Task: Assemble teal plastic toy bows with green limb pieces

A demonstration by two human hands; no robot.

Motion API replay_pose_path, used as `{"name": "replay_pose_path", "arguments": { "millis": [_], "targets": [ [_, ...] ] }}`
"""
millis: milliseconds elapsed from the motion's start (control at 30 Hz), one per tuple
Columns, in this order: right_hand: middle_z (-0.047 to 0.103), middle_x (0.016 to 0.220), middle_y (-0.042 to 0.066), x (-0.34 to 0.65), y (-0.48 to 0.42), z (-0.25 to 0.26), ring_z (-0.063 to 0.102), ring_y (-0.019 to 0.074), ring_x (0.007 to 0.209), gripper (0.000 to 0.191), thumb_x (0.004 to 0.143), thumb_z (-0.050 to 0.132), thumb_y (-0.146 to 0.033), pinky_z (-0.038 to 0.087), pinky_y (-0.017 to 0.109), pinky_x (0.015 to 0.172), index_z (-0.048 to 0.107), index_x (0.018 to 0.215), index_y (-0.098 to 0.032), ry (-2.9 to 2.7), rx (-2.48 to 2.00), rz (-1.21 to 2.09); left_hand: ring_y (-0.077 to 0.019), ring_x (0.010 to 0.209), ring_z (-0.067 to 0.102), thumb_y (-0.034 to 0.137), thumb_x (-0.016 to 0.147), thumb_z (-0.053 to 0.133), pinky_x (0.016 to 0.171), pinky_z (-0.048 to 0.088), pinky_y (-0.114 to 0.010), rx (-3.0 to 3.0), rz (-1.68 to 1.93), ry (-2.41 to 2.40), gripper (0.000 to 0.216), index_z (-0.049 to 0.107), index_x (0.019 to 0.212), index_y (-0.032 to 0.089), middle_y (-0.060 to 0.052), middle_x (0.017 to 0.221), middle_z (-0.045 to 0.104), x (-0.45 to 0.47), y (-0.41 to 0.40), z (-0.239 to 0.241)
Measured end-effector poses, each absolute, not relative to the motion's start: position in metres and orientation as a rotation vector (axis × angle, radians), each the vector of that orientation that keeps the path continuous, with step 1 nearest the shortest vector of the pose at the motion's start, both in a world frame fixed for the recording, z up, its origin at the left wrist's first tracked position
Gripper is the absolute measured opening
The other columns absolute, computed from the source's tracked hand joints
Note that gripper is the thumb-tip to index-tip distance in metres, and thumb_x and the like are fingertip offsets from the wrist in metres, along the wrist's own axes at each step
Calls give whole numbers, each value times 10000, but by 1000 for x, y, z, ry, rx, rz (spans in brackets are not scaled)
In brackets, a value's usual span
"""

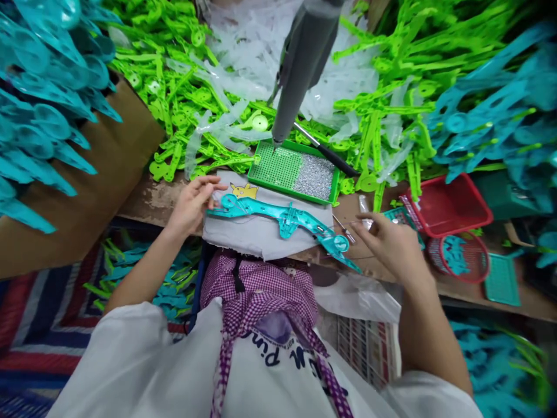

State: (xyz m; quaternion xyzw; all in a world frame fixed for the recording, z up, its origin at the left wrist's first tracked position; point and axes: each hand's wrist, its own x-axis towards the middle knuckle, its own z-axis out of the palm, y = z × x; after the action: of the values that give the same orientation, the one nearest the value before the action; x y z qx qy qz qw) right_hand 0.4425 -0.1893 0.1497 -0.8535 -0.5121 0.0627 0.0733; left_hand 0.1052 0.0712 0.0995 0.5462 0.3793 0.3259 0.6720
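A teal plastic toy bow (282,219) lies flat on a grey cloth (256,235) at the table's near edge. My left hand (194,203) rests at the bow's left end, its fingertips pinched at the tip and a thin string. My right hand (391,241) hovers at the bow's right end, fingers curled in a pinch; a thin string runs toward it and a small metal tool (346,232) lies just left of it. Behind the bow stands a green tray (278,168) holding small silver screws (313,177).
A grey powered screwdriver (300,69) hangs over the tray. Heaps of green bow parts (183,98) and clear bags fill the back. Teal parts (39,104) pile at both sides. A red basket (448,203), a round red basket (461,255) and a cardboard box (100,174) flank the cloth.
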Motion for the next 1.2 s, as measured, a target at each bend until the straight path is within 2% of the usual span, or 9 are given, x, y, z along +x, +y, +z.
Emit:
{"name": "replay_pose_path", "arguments": {
  "millis": [200,300,433,500,600,800,967,1100,1200],
  "targets": [
    [665,1123,192,466,-151,179,606,328,1070,360,967,471,-258,423,452,871,655,1258,-152,-1889,-2516,-103,-81,571,535,417,950,632,563,466,-220,1734,807,944,284,691,1118,196,-48,1008,767,102,53,92],
    [565,1379,220,462,-143,165,492,379,1316,567,900,460,-77,359,569,1026,501,1459,-164,-2007,-2442,-67,-62,518,518,451,941,643,573,501,-231,1597,762,938,361,680,1187,190,-68,1043,772,100,50,93],
    [408,1575,175,400,-146,141,337,370,1484,782,888,509,-102,313,585,1111,247,1608,-257,-2123,-2101,26,-22,422,421,461,875,731,530,517,-227,1251,712,919,404,690,1163,181,-85,1022,774,102,51,93],
    [404,1600,138,359,-143,129,349,310,1495,792,898,508,-114,340,523,1123,217,1614,-289,-2280,-1766,209,-8,409,397,435,851,761,507,508,-215,1120,690,899,372,701,1117,181,-87,1033,774,106,50,94],
    [348,1646,156,318,-132,111,301,323,1530,761,898,498,-94,316,551,1145,255,1604,-240,-2294,-1708,350,8,403,372,412,841,777,491,499,-195,991,675,854,339,705,1091,194,-75,1071,772,109,45,98],
    [599,1456,153,306,-126,95,557,277,1339,469,1024,490,-290,381,464,1062,465,1483,-200,-2040,-1772,372,18,404,351,388,878,753,506,505,-170,842,782,782,276,687,1097,233,-19,1066,762,110,23,103],
    [734,1251,83,291,-111,88,631,268,1234,310,1013,540,-396,274,501,1136,655,1263,-255,-1838,-1730,528,1,411,346,410,985,616,544,520,-198,836,855,800,177,644,1080,262,7,1084,749,133,3,89],
    [773,914,17,293,-106,82,698,198,883,257,1023,509,-377,321,462,1070,716,944,-248,-1624,-1760,641,-32,534,529,459,916,705,711,573,-230,871,967,780,260,638,1062,255,5,1033,756,146,-9,79],
    [771,889,26,301,-108,81,691,205,856,288,1006,519,-429,362,445,1004,715,918,-237,-1443,-1767,611,-90,713,673,478,825,799,802,577,-255,853,913,758,377,643,1067,235,-13,952,767,144,-19,77]
  ]
}}
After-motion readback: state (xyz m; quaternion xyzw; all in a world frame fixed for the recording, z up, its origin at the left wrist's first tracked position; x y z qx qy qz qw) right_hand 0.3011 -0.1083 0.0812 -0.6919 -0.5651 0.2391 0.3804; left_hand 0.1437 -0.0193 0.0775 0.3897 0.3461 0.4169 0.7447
